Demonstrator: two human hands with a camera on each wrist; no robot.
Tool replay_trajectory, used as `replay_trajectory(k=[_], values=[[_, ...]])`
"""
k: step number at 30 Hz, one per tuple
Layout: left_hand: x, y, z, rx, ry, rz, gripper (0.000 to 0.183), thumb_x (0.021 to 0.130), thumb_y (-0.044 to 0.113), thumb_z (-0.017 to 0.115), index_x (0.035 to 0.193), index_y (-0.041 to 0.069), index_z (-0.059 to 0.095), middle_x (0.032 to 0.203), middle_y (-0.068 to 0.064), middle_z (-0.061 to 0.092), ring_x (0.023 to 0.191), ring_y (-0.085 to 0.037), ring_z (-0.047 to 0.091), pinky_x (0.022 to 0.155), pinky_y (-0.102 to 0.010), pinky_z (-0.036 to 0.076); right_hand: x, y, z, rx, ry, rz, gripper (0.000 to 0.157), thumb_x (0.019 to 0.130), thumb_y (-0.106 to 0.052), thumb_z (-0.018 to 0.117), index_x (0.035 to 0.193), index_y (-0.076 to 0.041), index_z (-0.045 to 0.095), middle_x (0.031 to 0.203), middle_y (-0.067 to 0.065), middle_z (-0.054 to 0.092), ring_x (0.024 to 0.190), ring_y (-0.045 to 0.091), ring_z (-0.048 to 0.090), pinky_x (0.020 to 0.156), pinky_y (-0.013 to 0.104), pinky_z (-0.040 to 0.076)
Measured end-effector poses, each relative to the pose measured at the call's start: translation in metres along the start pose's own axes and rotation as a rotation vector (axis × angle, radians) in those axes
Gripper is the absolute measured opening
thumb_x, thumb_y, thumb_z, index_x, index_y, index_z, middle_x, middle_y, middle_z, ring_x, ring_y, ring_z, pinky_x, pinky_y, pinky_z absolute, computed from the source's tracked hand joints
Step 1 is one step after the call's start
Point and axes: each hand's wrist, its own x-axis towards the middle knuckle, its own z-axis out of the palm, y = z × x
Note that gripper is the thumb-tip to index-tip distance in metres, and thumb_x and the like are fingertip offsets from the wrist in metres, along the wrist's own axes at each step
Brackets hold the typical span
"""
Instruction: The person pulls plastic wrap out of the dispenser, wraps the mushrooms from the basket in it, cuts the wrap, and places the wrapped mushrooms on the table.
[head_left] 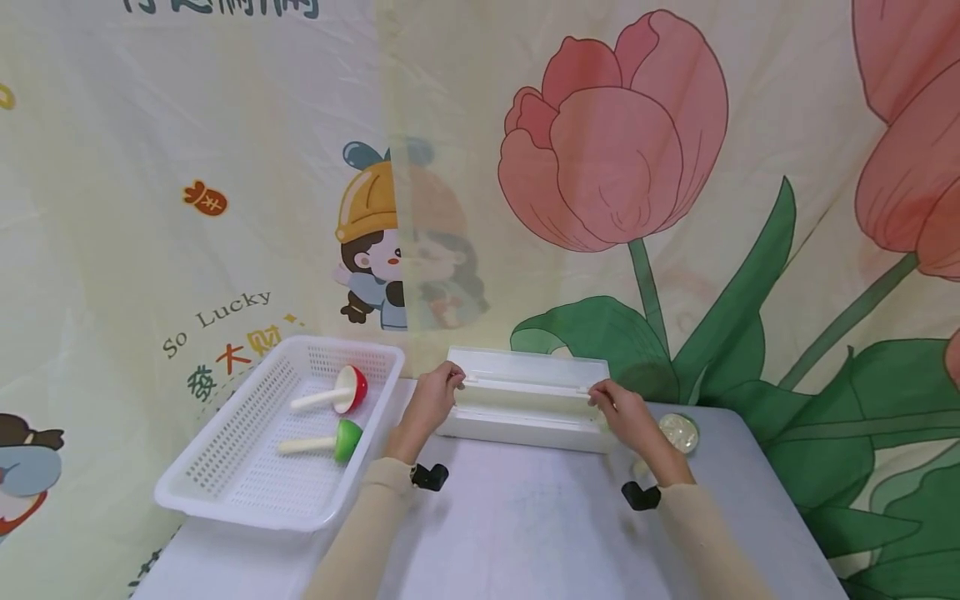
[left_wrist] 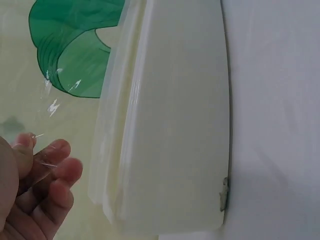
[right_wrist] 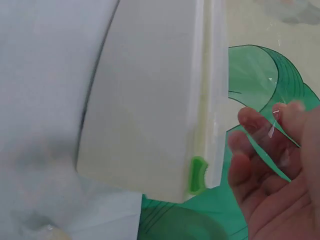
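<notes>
A long white cling film dispenser (head_left: 525, 429) lies near the back of the table with its lid (head_left: 528, 364) raised. My left hand (head_left: 431, 404) is at its left end, and the fingertips pinch clear cling film (left_wrist: 53, 107), which shows only by its glints. At the other end my right hand (head_left: 628, 417) pinches the film too, between thumb and forefinger. In the right wrist view a green slider (right_wrist: 198, 175) sits at the end of the dispenser. Most of the film's outline is too transparent to make out.
On the left stands a white perforated basket (head_left: 217, 508) holding a red-headed tool (head_left: 350, 390) and a green-headed tool (head_left: 347, 440), both with pale handles. A clear round dish (head_left: 678, 434) sits beyond my right wrist. A printed curtain (head_left: 450, 83) hangs behind the table.
</notes>
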Motion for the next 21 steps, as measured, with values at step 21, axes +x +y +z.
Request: replay_trajectory(k=[21], values=[[-0.014,-0.008,0.001,0.03,-0.009,0.086,0.01,0.085,0.002,0.081,0.094,0.002,0.079,0.083,-0.007,0.071,0.077,-0.02,0.065,0.071,-0.034,0.055,-0.008,0.009,0.012,-0.087,0.036,-0.045,0.008,0.095,-0.006,0.072,0.098,-0.002,0.078,0.093,0.007,0.071,0.087,0.02,0.066,0.075,0.036,0.058]])
